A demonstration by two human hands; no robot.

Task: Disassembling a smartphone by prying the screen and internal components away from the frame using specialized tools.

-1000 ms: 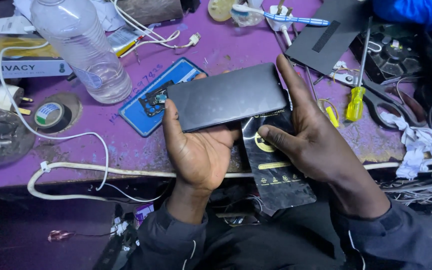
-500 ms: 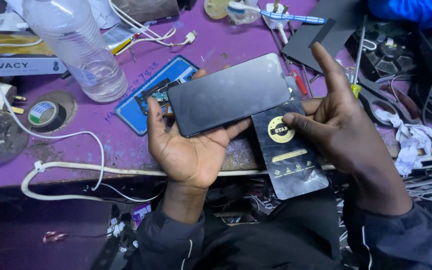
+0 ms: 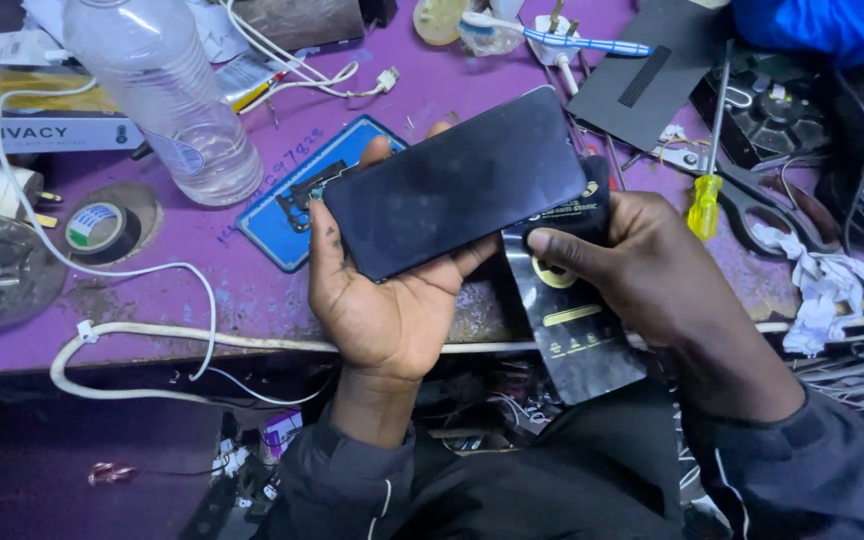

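A: Where does the phone sit?

B: In the left hand; the palm cups it from beneath, thumb on the near edge and fingertips over the far one; dark screen up, tilted, above the purple surface. The right hand pinches a black glossy pouch with gold round marks just right of the phone, its upper end tucked behind the phone's corner.

A: What could go wrong?

B: The phone rests on one hand only, I judge; a slack thumb could let it slide to the surface's edge; the pouch could slip from that light pinch.

A: Labels nearby?

B: Left of the phone, a blue rectangular card lies flat; further left, a clear bottle with a small pale label; beyond it a long white-and-black box; right of the phone, a yellow-handled screwdriver.
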